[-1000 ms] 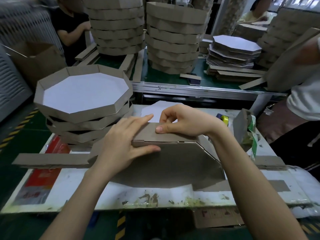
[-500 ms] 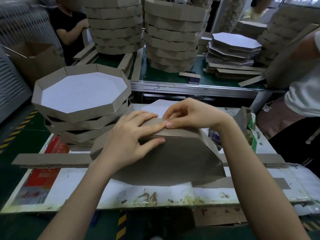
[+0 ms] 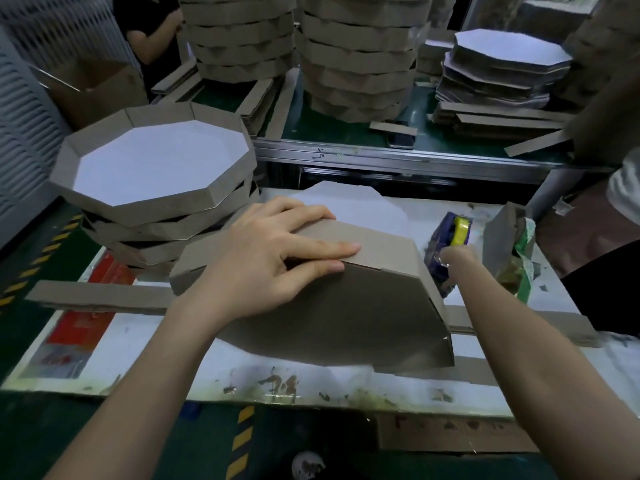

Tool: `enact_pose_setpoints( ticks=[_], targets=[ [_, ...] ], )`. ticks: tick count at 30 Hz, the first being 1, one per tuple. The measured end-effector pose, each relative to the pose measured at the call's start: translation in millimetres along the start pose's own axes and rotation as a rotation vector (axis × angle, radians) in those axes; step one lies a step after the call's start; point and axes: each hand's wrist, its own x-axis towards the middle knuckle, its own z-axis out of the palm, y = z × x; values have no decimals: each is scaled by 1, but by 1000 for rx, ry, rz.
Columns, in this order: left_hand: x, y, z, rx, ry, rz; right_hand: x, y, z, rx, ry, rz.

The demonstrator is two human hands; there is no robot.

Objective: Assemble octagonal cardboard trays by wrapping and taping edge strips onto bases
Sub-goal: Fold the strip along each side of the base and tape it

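tray [image 3: 329, 306] upside-down at table [image 3: 138, 358] centre, edge strip [image 3: 374, 244] wrapped over its 12 o'clock side. left hand [image 3: 263, 265] fingers flat, pressing down the strip seam. right hand [image 3: 453, 259] at tape dispenser [image 3: 459, 233], 2 o'clock; cannot tell its fingers' state. judged light, stiff, springy at folds: best pinned at seam.

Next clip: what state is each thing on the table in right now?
left hand, flat, pressing the strip onto the base
right hand, reaching the tape dispenser, grip hidden
strip, wrapped over the base's top edges
base, tilted up, brown side toward camera
tape dispenser, on the table beside the base
finished trays, stacked, white side up
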Motion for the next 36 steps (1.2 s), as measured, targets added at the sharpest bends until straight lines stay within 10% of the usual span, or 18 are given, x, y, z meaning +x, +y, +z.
enact_pose_setpoints(
  ticks=[36],
  targets=[
    [23,0,15,58,74,-32,-1,50,17,864,162,202]
  ],
)
